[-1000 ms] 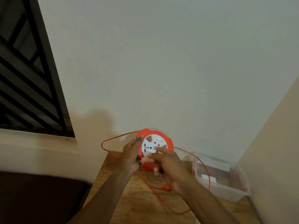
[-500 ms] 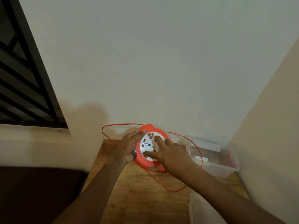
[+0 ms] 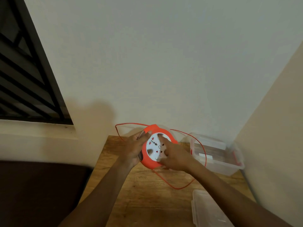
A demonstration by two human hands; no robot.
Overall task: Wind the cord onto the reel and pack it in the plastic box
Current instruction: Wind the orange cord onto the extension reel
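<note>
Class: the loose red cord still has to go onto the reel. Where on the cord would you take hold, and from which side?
Probably the low loop of the cord on the table, pinched from above. It lies slack and clear there, nearer than the reel; the far loops hang against the wall.

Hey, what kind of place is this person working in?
Probably a room in a home, at a small wooden table pushed into a corner of plain painted walls. A window with dark metal bars sits to the left, and a clear plastic box stands on the table.
</note>
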